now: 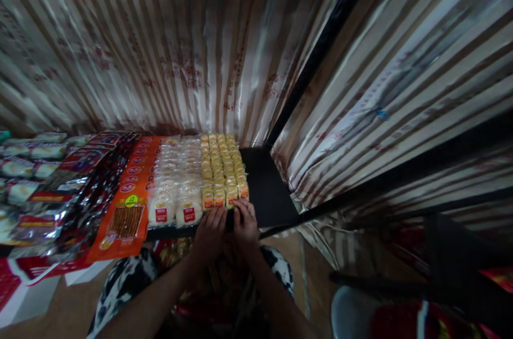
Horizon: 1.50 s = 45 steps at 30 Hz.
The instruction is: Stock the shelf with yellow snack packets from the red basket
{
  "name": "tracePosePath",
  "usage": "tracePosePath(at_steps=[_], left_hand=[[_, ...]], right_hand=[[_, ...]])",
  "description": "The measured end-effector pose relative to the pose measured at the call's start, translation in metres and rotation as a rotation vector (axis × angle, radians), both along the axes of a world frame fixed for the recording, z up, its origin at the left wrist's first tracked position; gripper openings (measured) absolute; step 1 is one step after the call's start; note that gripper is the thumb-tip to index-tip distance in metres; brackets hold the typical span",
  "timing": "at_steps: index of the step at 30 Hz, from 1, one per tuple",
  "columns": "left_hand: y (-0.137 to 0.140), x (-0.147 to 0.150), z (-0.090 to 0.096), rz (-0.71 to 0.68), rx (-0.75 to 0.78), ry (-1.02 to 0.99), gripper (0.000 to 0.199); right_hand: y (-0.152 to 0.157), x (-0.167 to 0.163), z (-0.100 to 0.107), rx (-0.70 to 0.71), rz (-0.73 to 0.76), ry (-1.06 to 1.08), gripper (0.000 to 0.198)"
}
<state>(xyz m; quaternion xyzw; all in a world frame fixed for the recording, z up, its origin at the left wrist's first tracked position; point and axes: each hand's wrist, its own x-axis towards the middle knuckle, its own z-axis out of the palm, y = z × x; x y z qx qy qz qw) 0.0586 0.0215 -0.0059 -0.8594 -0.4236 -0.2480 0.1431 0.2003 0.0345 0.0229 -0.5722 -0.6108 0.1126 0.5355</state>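
Observation:
Rows of small yellow packets [218, 160] with red and orange labels stand on a black shelf [266, 184]. My left hand [212, 229] is at their front edge, its fingers lying together against the nearest packets. Beside it, my right hand [245, 223] has bent fingers at the front right packet [242, 191], the thumb tucked low and the index finger reaching over the packet's edge. Dim light blurs the exact contact. To the left of the yellow rows are two columns of clear bags of pale round pieces [188, 203], with red labels.
Orange snack bags [134, 184], dark shiny packets [86, 189] and white-wrapped packets [20, 168] fill the shelf's left. Striped sheeting [180, 61] hangs behind; a dark post [320, 56] rises at the corner. Below right is a pale bucket [348, 312]; packages lie beneath my arms.

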Motion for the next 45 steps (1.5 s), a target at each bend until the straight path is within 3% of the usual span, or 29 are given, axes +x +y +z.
tracePosePath(at_steps=[9,20,24,28,32,36,40,45], left_hand=[[0.008,0.007,0.015,0.037,-0.068,0.141,0.048],[0.011,0.016,0.022,0.094,-0.076,0.109,0.043],[0.012,0.018,0.021,0.109,-0.037,0.081,0.040],[0.012,0.018,0.017,0.107,-0.001,0.053,0.040],[0.011,0.018,0.015,0.085,0.059,0.010,0.042],[0.011,0.018,0.015,0.090,0.062,-0.015,0.041],[0.011,0.017,0.017,0.086,0.031,0.014,0.043],[0.010,0.017,0.019,0.082,0.025,0.016,0.045]], right_hand=[[-0.001,0.004,0.001,-0.010,0.028,0.049,0.028],[0.006,0.011,0.002,-0.074,0.104,0.055,0.031],[0.007,0.018,0.008,-0.071,0.024,0.070,0.025],[0.028,0.032,0.009,-0.172,-0.148,0.303,0.038],[0.067,0.044,0.005,-0.261,-0.117,0.550,0.058],[0.090,0.043,0.000,-0.284,-0.128,0.534,0.064],[0.078,0.034,-0.008,-0.283,-0.189,0.489,0.059],[0.032,0.034,-0.014,-0.303,-0.197,0.265,0.054]])
